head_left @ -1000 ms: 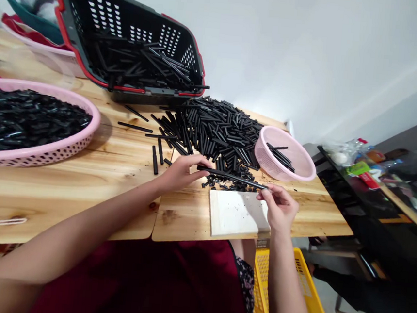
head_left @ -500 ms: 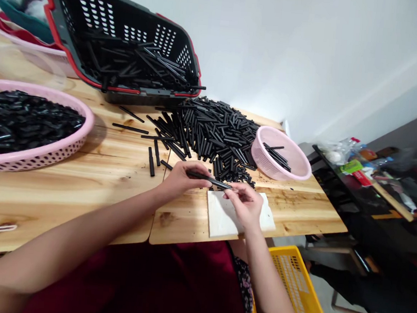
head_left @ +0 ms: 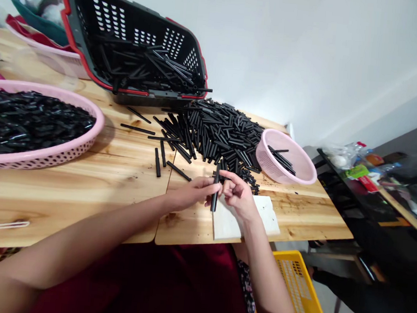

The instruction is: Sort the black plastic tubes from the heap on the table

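A slim black tube (head_left: 215, 196) is upright in the picture, pinched between the thumb and fingers of my left hand (head_left: 200, 191). My right hand (head_left: 239, 196) is against the same tube from the right. Its index finger reaches the tube's upper part and the other fingers are curled in; the exact contact is partly hidden. Under my right hand lies a white board (head_left: 228, 224) at the table's front edge. Just beyond both hands spreads a large pile of short black tubes (head_left: 221, 128).
Behind the pile a black basket with red trim (head_left: 130, 91) tips forward, holding longer black tubes. A pink basket (head_left: 96, 129) full of black pieces stands left. To the right, a smaller pink basket (head_left: 299, 159) holds several tubes. A yellow crate (head_left: 309, 297) stands below the table (head_left: 118, 182).
The tube has turned from lying crosswise between my hands to pointing away from me. My right hand has shifted from its end to its side. The view has swung slightly left.
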`<state>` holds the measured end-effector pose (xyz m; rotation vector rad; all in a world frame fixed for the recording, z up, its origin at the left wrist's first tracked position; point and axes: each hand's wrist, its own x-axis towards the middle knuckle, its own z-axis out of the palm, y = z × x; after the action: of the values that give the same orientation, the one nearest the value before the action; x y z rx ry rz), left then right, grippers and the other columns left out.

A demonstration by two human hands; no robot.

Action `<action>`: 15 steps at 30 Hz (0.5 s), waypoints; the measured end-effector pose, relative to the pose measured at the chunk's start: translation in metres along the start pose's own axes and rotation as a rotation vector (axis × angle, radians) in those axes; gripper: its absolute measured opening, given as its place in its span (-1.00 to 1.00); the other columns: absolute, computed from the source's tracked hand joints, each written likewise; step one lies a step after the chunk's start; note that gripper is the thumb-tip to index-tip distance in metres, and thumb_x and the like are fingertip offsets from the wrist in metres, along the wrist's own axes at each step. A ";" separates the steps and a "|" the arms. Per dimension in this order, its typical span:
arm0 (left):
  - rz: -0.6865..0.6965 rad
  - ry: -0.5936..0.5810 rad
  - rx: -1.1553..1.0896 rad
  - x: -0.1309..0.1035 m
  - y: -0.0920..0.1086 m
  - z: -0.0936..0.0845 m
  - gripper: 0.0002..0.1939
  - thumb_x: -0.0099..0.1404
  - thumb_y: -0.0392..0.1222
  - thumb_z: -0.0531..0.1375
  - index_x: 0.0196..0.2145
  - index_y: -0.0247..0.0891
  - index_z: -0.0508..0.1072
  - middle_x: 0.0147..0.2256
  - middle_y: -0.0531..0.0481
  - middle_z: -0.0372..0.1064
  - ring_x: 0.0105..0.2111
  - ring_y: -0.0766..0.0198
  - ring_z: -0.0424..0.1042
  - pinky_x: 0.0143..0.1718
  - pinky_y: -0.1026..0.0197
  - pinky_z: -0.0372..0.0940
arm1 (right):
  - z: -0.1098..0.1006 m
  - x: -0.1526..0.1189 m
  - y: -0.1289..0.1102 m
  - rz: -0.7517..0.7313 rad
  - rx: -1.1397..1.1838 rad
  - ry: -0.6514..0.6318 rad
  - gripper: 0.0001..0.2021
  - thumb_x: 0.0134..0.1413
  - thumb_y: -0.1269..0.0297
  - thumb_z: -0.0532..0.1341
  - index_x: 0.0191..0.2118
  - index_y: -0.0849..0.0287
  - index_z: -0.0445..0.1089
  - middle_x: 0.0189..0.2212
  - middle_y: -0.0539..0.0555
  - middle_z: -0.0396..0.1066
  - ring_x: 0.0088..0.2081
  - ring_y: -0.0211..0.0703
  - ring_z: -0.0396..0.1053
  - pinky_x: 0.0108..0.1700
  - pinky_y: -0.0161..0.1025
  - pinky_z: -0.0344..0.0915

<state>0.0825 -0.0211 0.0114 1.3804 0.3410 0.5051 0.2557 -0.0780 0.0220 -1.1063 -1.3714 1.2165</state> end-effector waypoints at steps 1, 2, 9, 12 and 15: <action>-0.002 -0.033 0.128 -0.001 0.001 0.001 -0.54 0.29 0.14 0.04 -0.38 -0.41 0.33 -0.50 0.05 0.21 -0.52 0.55 0.18 -0.45 0.43 0.14 | 0.004 0.000 0.000 0.034 0.002 0.037 -0.37 -0.19 0.01 0.41 -0.01 0.27 0.36 -0.59 -0.08 0.18 -0.59 -0.47 0.09 -0.56 -0.51 0.01; 0.003 -0.059 0.245 -0.002 0.001 0.003 -0.51 0.32 0.15 -0.02 -0.40 -0.40 0.32 -0.51 0.05 0.18 -0.50 0.55 0.17 -0.44 0.44 0.12 | 0.008 -0.001 0.000 0.062 0.009 0.083 -0.44 -0.11 -0.05 0.36 -0.09 0.31 0.40 -0.63 -0.07 0.16 -0.62 -0.47 0.04 -0.58 -0.49 -0.03; 0.001 -0.064 0.540 -0.003 -0.004 0.017 -0.50 0.37 0.10 -0.18 -0.47 -0.37 0.21 -0.51 0.05 0.15 -0.50 0.52 0.07 -0.43 0.41 0.03 | 0.013 -0.012 -0.002 0.039 0.232 0.539 -0.52 -0.17 -0.05 0.39 -0.36 0.31 0.33 -0.70 -0.14 -0.05 -0.69 -0.54 -0.12 -0.67 -0.52 -0.18; -0.011 -0.069 0.565 -0.003 -0.002 0.017 -0.49 0.38 0.08 -0.20 -0.46 -0.37 0.24 -0.49 0.04 0.21 -0.47 0.51 0.13 -0.39 0.41 0.05 | -0.007 -0.013 -0.014 -0.025 0.182 0.590 -0.56 -0.10 -0.01 0.37 -0.36 0.31 0.31 -0.68 -0.15 -0.09 -0.68 -0.55 -0.11 -0.67 -0.53 -0.15; 0.051 -0.035 0.667 -0.002 0.005 0.000 -0.47 0.39 0.06 -0.21 -0.42 -0.37 0.33 -0.44 0.01 0.28 -0.42 0.49 0.20 -0.32 0.40 0.09 | -0.041 -0.009 -0.035 -0.281 0.019 0.768 -0.61 0.03 0.01 0.29 -0.32 0.30 0.30 -0.65 -0.11 0.00 -0.66 -0.52 -0.02 -0.66 -0.52 -0.06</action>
<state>0.0806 -0.0217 0.0159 2.0448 0.4715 0.4231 0.2964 -0.0847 0.0579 -1.1502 -0.8698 0.5027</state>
